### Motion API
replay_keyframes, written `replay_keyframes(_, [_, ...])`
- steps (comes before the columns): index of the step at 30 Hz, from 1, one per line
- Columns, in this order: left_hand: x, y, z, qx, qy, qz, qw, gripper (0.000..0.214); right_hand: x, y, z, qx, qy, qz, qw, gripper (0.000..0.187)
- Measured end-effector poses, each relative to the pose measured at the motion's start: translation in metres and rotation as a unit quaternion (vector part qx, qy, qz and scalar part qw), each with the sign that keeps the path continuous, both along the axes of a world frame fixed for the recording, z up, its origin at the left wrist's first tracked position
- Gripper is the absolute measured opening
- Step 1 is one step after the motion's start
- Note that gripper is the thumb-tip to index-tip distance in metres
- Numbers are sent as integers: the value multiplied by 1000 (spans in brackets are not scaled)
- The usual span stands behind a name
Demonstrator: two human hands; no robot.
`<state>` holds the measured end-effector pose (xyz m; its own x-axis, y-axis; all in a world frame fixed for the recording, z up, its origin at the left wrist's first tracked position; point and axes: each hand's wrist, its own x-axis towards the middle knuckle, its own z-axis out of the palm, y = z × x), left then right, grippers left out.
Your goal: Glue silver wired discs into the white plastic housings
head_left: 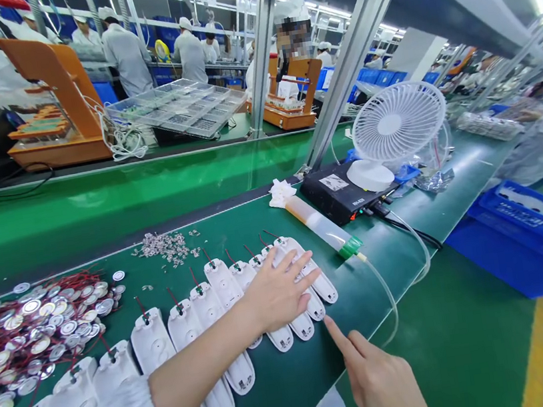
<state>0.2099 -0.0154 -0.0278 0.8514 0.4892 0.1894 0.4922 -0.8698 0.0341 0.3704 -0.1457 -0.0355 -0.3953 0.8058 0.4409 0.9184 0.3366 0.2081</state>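
A row of white plastic housings (153, 338), long and rounded, lies across the green bench, each with a small green part and a red wire at its top end. My left hand (280, 293) is spread palm down over several housings toward the right end of the row, hiding parts of them. My right hand (376, 374) is at the lower ends of those housings. Its index finger is stretched out to the tip of one, its other fingers are curled, and no held object shows. My left forearm covers the middle of the row.
Left of the row is a heap of round metal discs with red wires (40, 323). Small metal parts (166, 245) lie behind the housings. To the right are a tube with a green cap (322, 226), a black box (344, 186), a white fan (399, 121) and a blue crate (533, 234).
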Motion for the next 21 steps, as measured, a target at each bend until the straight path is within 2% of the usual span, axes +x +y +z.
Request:
replay_keyframes(4, [0,0,0,9,-3,4,1000,42,2,1,2,-14,-8,11,1000,48])
replay_keyframes(12, [0,0,1,-8,-6,-2,1000,42,-6,-15,-4,-67,114,28,991,37])
replay_keyframes(21, [0,0,1,0,-3,2,1000,42,-14,-16,-5,-85,82,29,993,39])
